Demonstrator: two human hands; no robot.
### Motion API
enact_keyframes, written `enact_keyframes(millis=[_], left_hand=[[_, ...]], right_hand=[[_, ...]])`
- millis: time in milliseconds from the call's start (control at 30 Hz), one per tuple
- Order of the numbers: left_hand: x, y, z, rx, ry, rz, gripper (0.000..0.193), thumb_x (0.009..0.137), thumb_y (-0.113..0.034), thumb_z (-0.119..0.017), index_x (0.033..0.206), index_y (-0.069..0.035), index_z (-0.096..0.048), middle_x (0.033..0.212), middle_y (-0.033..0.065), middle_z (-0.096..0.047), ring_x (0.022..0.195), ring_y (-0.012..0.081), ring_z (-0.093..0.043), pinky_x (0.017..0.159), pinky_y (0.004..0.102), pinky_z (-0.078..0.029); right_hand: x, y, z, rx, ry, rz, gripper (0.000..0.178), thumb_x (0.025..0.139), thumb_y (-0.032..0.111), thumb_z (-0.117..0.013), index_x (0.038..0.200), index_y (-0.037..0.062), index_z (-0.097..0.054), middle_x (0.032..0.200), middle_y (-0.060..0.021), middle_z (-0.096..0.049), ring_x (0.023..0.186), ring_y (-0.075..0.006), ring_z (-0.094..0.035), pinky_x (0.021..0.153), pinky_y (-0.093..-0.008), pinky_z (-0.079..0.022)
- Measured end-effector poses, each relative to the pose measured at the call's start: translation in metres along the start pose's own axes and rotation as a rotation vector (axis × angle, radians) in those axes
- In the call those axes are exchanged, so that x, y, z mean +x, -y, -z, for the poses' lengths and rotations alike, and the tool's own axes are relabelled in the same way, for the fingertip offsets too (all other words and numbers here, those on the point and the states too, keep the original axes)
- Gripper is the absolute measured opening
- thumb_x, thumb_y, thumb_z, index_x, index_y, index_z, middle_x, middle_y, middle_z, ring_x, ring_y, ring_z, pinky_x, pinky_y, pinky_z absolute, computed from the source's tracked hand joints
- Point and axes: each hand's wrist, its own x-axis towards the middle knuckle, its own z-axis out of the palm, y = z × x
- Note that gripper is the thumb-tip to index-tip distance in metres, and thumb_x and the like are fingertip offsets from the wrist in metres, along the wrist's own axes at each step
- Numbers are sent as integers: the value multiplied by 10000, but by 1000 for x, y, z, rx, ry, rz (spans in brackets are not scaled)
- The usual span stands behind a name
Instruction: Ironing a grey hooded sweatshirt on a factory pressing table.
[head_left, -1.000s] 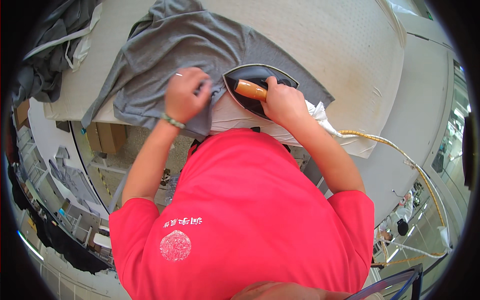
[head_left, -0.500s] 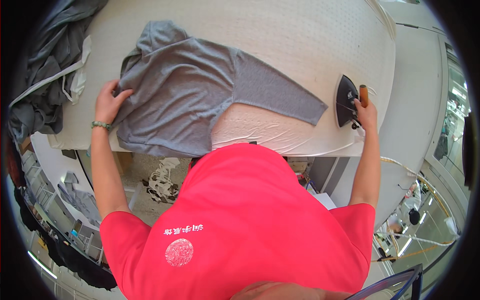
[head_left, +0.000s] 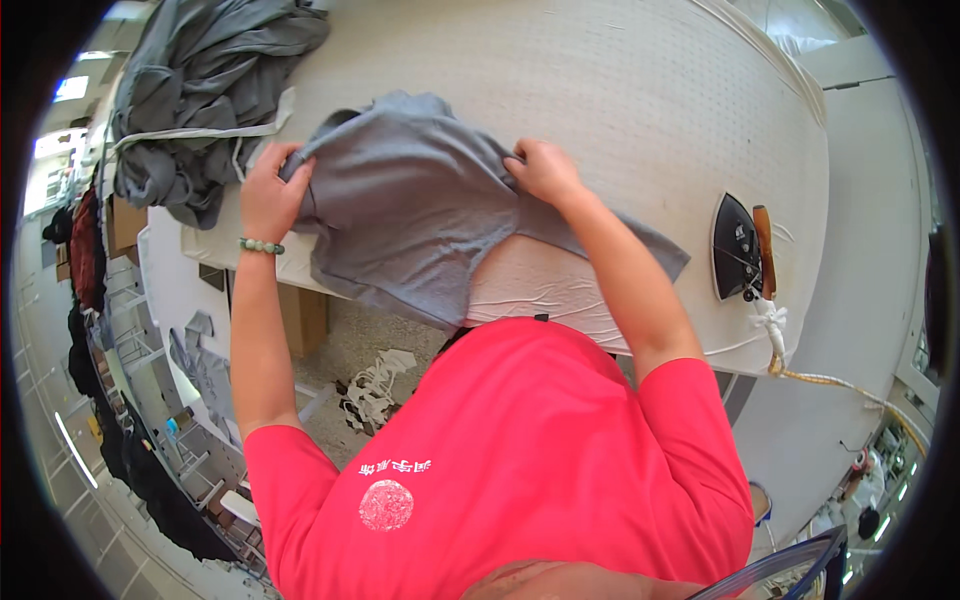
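A grey long-sleeved garment (head_left: 410,210) lies across the near part of a padded pressing table (head_left: 620,110), partly lifted and rumpled. My left hand (head_left: 272,195), with a green bead bracelet at the wrist, pinches its left edge. On the other side my right hand (head_left: 545,170) grips the cloth near the shoulder seam, where the sleeve begins. The sleeve stretches to the right, passing under my right forearm. An iron (head_left: 737,248) with a wooden handle rests on the table at the right, apart from both hands.
A heap of grey garments (head_left: 205,90) with a white strip lies at the table's far left. From the iron a wrapped cord (head_left: 850,388) runs off to the right. Cloth scraps (head_left: 375,390) lie on the floor below the table's near edge.
My right hand has let go of the iron and moved left to take hold of the garment. The cloth between my hands has been raised. The view has shifted left.
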Motion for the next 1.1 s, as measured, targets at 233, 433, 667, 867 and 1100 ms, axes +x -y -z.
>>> enact_keyframes(millis=[233, 433, 667, 867, 1100], left_hand=[[-138, -18, -27, -409, 448, 469, 319, 923, -291, -766, 1064, -13, -697, 943, 43, -689, 883, 147, -617, 840, 322, -505], [-229, -77, -103, -286, 573, 395, 295, 924, -283, -748, 1055, -21, -715, 977, 128, -722, 884, 219, -691, 817, 360, -534], [-235, -93, -102, -220, 503, 337, 276, 921, -273, -754, 1061, -35, -732, 991, 138, -750, 892, 224, -721, 802, 346, -548], [-244, -102, -93, -322, 567, 483, 235, 949, -221, -742, 1079, -25, -730, 936, 84, -758, 823, 142, -702, 779, 287, -535], [-242, -103, -3, -892, 481, 496, 165, 1051, -151, -616, 1070, 5, -667, 931, -30, -669, 860, 38, -589, 740, 221, -486]], right_hand=[[-124, 4, 144, 15, 130, -97, 414, 881, 399, -797, 865, -1, -689, 731, -103, -662, 738, -160, -637, 660, -348, -513], [-220, -84, 110, 88, 245, -298, 301, 915, 280, -780, 925, -3, -681, 769, -71, -663, 742, -124, -613, 667, -318, -497], [-237, -94, 115, 383, 302, -288, 219, 954, 204, -733, 994, 0, -667, 857, -20, -667, 797, -99, -600, 721, -295, -496], [-244, -92, 137, 291, 441, -220, 216, 946, 205, -735, 1003, 10, -663, 900, -22, -680, 844, -109, -616, 757, -284, -503], [-206, -68, 149, 283, 305, -196, 187, 951, 182, -731, 974, 13, -654, 788, -29, -650, 807, -105, -620, 714, -292, -502]])
